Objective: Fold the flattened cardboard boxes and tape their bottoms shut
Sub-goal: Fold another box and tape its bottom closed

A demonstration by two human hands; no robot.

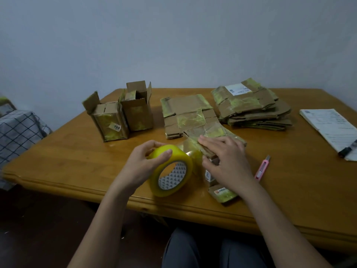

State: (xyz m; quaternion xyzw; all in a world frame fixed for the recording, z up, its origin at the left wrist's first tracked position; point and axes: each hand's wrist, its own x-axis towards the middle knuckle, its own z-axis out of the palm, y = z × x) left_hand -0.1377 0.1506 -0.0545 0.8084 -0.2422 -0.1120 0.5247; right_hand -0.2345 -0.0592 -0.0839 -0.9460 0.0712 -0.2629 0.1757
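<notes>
My left hand (144,163) grips a yellow roll of clear tape (172,171) near the table's front edge. A strip of tape runs from the roll onto a small cardboard box (214,136) lying on its side. My right hand (226,161) rests on that box, fingers straight, pressing the tape down, thumb at its near side. Two folded boxes (123,113) stand upright at the back left with their top flaps open. A flattened box (185,113) lies in the middle, and a stack of flattened boxes (253,107) sits at the back right.
A pink utility knife (261,168) lies right of my right hand. A white paper pad with a black marker (332,128) is at the far right. The wooden table (77,151) ends near my lap. A chequered cloth (17,132) covers something at the left.
</notes>
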